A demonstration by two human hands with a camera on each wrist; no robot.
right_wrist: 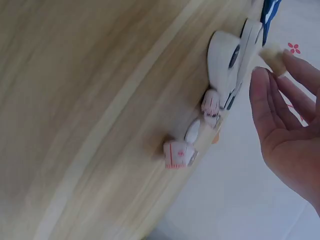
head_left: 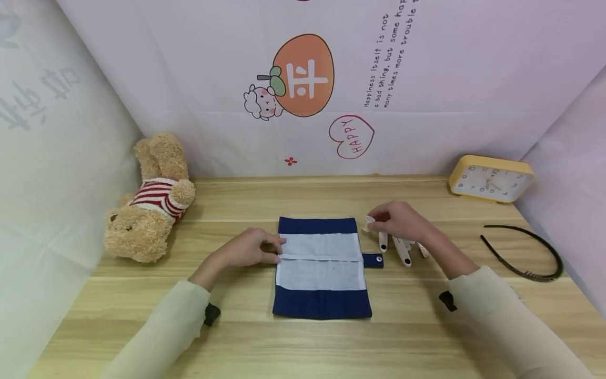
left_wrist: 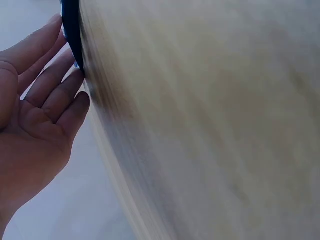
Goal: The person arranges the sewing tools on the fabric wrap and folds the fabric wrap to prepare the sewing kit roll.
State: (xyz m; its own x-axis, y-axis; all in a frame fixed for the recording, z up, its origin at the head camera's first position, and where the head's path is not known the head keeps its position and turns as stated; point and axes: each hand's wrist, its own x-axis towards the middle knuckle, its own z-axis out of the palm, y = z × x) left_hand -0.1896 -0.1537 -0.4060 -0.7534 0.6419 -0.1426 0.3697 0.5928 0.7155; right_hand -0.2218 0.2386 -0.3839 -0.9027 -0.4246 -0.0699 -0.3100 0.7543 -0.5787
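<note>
Resting flat-fingered on the left edge of the blue pouch (head_left: 322, 268), the left hand (head_left: 248, 250) grips nothing. Just right of the pouch, the right hand (head_left: 400, 221) pinches a small white piece (head_left: 369, 221) above the white pens (head_left: 402, 250).

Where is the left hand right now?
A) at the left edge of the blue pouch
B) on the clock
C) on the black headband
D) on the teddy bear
A: the left hand rests its fingers on the left edge of the pouch, apart from the other things.
</note>
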